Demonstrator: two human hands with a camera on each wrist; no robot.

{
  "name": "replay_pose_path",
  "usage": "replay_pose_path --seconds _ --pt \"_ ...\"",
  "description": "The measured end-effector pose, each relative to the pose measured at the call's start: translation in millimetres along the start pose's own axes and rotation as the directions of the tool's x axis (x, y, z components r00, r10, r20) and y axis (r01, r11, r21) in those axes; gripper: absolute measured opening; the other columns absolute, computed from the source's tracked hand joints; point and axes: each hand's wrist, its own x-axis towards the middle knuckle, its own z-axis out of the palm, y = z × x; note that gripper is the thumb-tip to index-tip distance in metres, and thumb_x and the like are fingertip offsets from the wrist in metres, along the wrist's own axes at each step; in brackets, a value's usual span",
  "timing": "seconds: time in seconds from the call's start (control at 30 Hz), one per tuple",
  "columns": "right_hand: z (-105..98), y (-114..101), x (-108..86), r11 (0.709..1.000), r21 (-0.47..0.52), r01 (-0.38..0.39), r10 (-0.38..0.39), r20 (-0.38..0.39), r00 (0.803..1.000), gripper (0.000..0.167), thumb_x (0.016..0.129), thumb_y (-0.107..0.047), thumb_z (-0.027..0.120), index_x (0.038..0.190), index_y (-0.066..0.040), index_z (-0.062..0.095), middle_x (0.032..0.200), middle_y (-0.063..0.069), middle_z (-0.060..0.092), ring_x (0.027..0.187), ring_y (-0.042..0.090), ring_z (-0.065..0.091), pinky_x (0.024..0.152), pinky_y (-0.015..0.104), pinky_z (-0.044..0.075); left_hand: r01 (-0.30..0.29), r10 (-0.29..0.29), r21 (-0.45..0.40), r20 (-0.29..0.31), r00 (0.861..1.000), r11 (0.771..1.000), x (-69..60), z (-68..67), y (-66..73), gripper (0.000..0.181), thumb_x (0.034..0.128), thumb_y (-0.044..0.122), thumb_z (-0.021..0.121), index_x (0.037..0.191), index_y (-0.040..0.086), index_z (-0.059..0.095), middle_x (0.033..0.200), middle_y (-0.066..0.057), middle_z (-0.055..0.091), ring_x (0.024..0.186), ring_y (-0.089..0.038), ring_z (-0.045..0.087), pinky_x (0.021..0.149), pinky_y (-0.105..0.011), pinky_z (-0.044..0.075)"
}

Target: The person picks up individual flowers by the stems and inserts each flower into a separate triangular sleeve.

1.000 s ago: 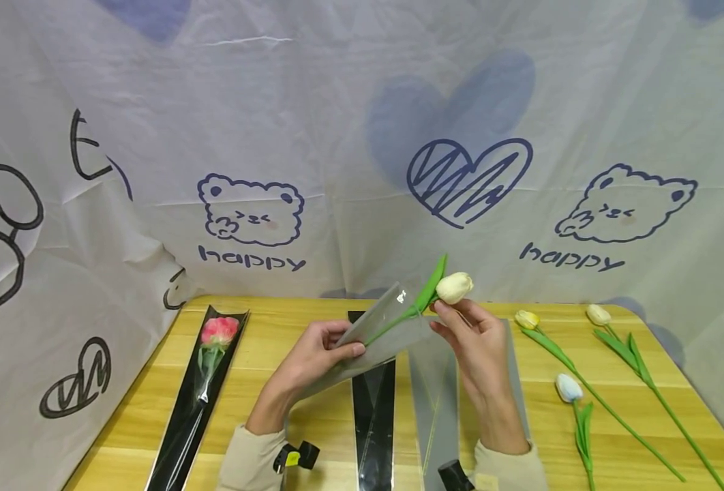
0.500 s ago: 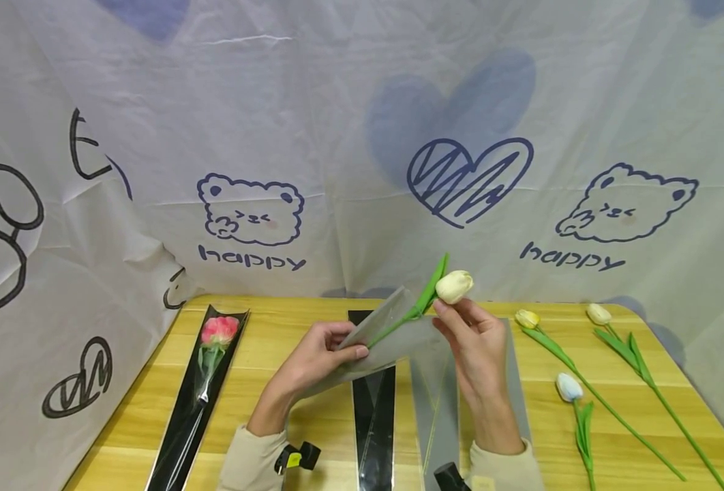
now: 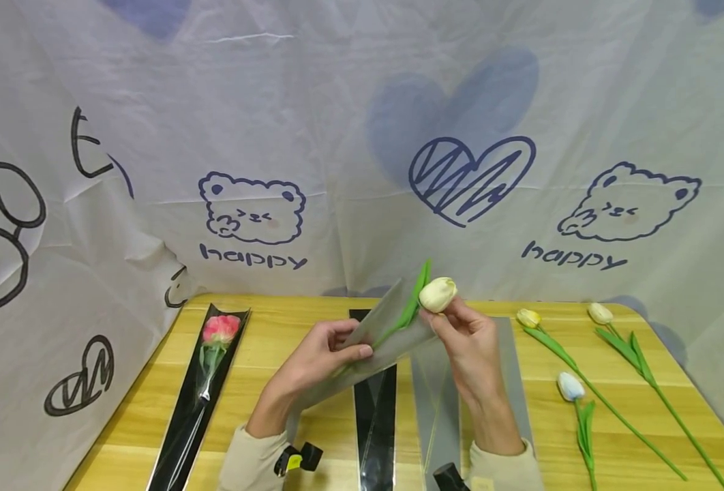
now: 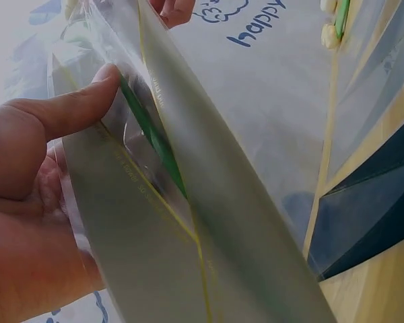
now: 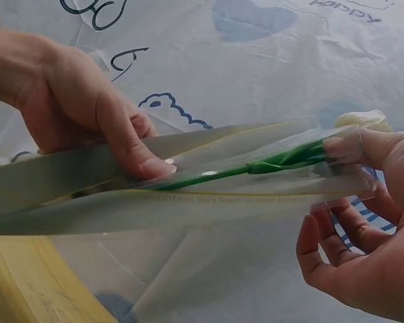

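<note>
A cream tulip (image 3: 438,294) with green leaves is partly inside a grey and clear flower sleeve (image 3: 393,351), which tilts up to the right above the table. My left hand (image 3: 313,361) grips the sleeve, its thumb lying across the front. Just under the bloom, my right hand (image 3: 475,361) pinches the tulip between thumb and fingers at the sleeve's mouth. Through the clear front, the green stem (image 4: 151,131) shows in the left wrist view. The right wrist view shows the green leaf (image 5: 286,161) behind the film; the lower stem is hidden.
A pink flower (image 3: 221,330) in a black sleeve (image 3: 181,416) lies at left. Flat black (image 3: 375,423) and grey (image 3: 509,368) sleeves lie mid-table. At right are a yellow tulip (image 3: 529,318), a white tulip (image 3: 600,314) and a pale blue tulip (image 3: 570,387). Printed cloth hangs behind.
The tulip has moved left and slightly down, further into the sleeve, with my right hand following. My left hand has stayed almost still on the sleeve.
</note>
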Motion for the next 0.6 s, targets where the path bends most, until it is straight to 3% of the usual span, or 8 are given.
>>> replay_pose_path --seconds 0.17,0.3,0.4,0.6 --pt "0.9 0.9 0.0 0.999 -0.043 0.014 -0.013 0.014 1.0 0.034 0.084 0.02 0.068 0.103 -0.005 0.079 0.127 0.012 0.066 0.121 0.023 0.06 0.098 0.028 0.05 -0.025 0.025 0.03 -0.023 0.999 0.999 0.7 3.3 2.1 0.014 0.0959 0.009 0.073 0.107 0.001 0.072 0.093 -0.009 0.072 0.078 -0.018 0.066 0.071 -0.03 0.053" --pt "2.5 2.4 0.4 0.998 -0.064 0.003 -0.002 0.011 1.0 0.03 0.084 0.019 0.07 0.103 -0.002 0.079 0.125 0.012 0.066 0.122 0.024 0.059 0.096 0.027 0.051 -0.034 0.035 0.034 -0.038 0.999 0.999 2.7 6.0 2.4 0.017 0.0955 0.008 0.073 0.11 -0.001 0.072 0.097 -0.011 0.073 0.082 -0.018 0.068 0.074 -0.033 0.055" --pt "4.2 3.3 0.1 0.997 -0.073 -0.015 0.016 0.005 1.0 0.03 0.084 0.018 0.071 0.101 -0.005 0.08 0.122 0.01 0.069 0.115 0.021 0.062 0.091 0.026 0.053 -0.033 0.034 0.025 -0.044 0.998 0.999 3.7 6.9 1.2 0.018 0.0959 0.008 0.073 0.11 -0.002 0.071 0.097 -0.012 0.072 0.082 -0.018 0.067 0.074 -0.033 0.054" --pt "-4.4 -2.2 0.9 0.979 -0.18 -0.092 0.104 0.059 0.993 0.03 0.089 0.011 0.07 0.119 0.01 0.069 0.107 0.003 0.072 0.096 0.013 0.067 0.082 0.024 0.055 -0.032 0.034 0.033 -0.067 0.997 0.999 3.7 4.7 -3.0 0.013 0.0959 0.007 0.073 0.105 -0.002 0.071 0.088 -0.008 0.069 0.076 -0.016 0.062 0.067 -0.027 0.048"
